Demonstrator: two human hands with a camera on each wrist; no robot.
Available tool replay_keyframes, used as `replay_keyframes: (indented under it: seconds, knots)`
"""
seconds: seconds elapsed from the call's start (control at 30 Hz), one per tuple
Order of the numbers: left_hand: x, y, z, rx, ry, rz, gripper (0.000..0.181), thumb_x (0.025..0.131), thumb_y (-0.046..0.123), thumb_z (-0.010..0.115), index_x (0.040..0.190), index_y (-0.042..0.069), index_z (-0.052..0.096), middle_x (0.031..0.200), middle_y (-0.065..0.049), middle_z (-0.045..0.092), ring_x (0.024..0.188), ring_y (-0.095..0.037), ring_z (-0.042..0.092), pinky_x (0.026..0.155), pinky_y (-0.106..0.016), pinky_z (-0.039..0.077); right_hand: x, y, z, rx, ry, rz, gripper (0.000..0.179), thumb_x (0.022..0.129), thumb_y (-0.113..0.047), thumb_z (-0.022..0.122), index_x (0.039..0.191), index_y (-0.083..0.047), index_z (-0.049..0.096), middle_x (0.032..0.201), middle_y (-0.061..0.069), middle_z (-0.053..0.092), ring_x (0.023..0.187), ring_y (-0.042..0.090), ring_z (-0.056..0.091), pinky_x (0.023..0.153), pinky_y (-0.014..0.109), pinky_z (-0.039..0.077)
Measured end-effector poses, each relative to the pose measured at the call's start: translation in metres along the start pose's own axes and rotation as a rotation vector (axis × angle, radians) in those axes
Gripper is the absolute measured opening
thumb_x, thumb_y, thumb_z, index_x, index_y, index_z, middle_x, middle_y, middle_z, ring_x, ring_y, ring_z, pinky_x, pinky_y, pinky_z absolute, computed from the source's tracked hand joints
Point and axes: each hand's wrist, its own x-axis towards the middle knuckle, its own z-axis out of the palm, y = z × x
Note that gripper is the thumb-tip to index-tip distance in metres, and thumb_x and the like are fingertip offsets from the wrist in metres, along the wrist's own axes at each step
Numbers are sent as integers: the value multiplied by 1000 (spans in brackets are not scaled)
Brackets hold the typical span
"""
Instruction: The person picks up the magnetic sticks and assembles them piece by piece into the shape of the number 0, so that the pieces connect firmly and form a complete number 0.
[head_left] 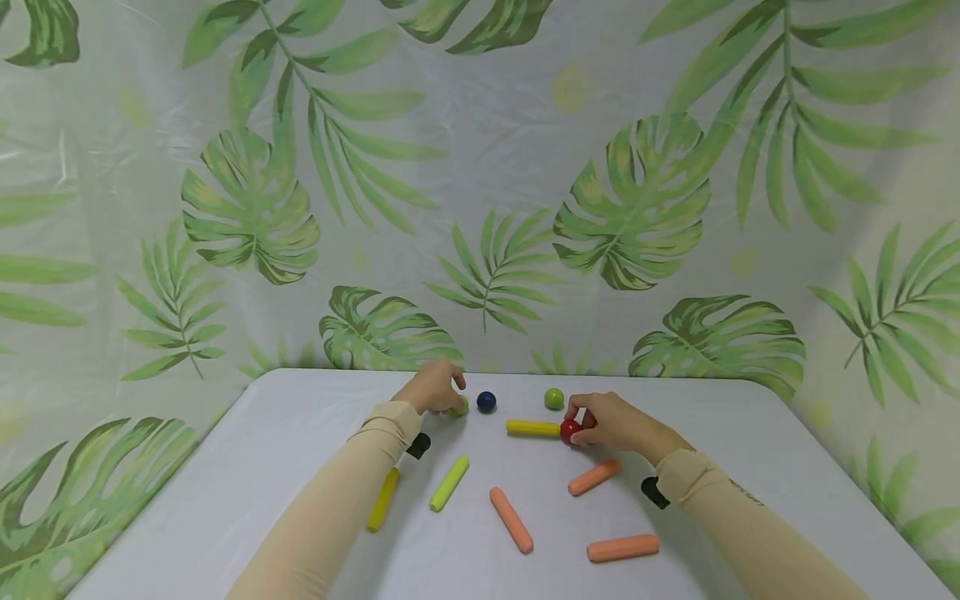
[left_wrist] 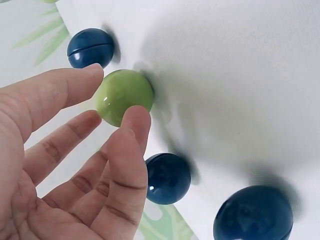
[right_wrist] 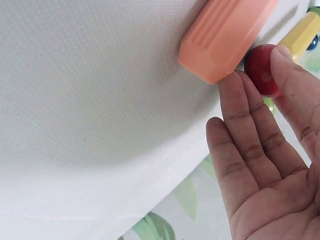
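Note:
My left hand (head_left: 435, 389) is at the far left of the table, thumb and fingertips pinching a glossy green ball (left_wrist: 125, 97). Dark blue balls lie on both sides of it in the left wrist view: one blue ball (left_wrist: 91, 47) by the thumb, another (left_wrist: 168, 178) beside the fingers. With thumb and forefinger, my right hand (head_left: 617, 423) grips a red ball (head_left: 567, 430) at the right end of a yellow ribbed stick (head_left: 533, 427). Its other fingers extend past the ball, near an orange stick (right_wrist: 225, 40) in the right wrist view.
Another green ball (head_left: 554, 399) sits behind the red one. Nearer the front lie a yellow stick (head_left: 382, 500) beside the left forearm, a lime stick (head_left: 450, 483) and orange sticks (head_left: 512, 521). A leaf-patterned curtain (head_left: 495, 167) hangs behind the white table (head_left: 300, 417).

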Motion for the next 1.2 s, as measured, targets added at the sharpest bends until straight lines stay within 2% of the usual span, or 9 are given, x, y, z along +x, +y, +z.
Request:
replay_keyframes:
  seconds: [0.3,0.5,0.7,0.97,1.07,1.2]
  knots:
    - [-2,-1,3,-2,2,-35,38,92,9,85,126,-1,73,88,-15,75,68,-18,67,69,-33,62,0,-3,-1,-4,7,-31,20,94,-12,83,108,-11,69,86,2,70,76,12,59,71,28,51]
    - [2,-7,7,5,14,-23,32,90,8,85,120,1,75,87,-11,72,62,-14,62,60,-27,56,1,-4,1,4,5,-32,19,94,-11,83,107,-12,69,85,1,70,75,11,59,71,28,51]
    - [5,-12,11,26,38,1,24,89,10,86,112,5,78,113,-15,74,64,-12,59,61,-24,51,2,-3,1,0,9,-36,19,94,-11,83,106,-12,69,84,0,69,75,11,59,70,27,50]
    - [-5,-16,11,-30,28,32,21,90,8,83,109,3,78,128,-20,67,65,-12,64,62,-24,55,1,-5,-1,-16,2,-23,19,94,-11,83,106,-11,68,85,1,70,75,12,59,71,28,50]
    - [-11,-15,11,-48,16,50,21,90,8,83,109,4,78,121,-18,71,66,-14,68,64,-25,57,0,-6,-3,-20,-2,-18,19,94,-12,83,106,-10,68,84,3,70,74,13,60,70,28,50]
    - [-14,-16,13,-66,-1,75,20,89,10,86,107,6,80,92,-9,78,69,-16,72,66,-26,58,-1,-7,-5,-5,-12,-6,19,94,-11,83,105,-10,68,84,4,70,74,14,60,70,29,50]
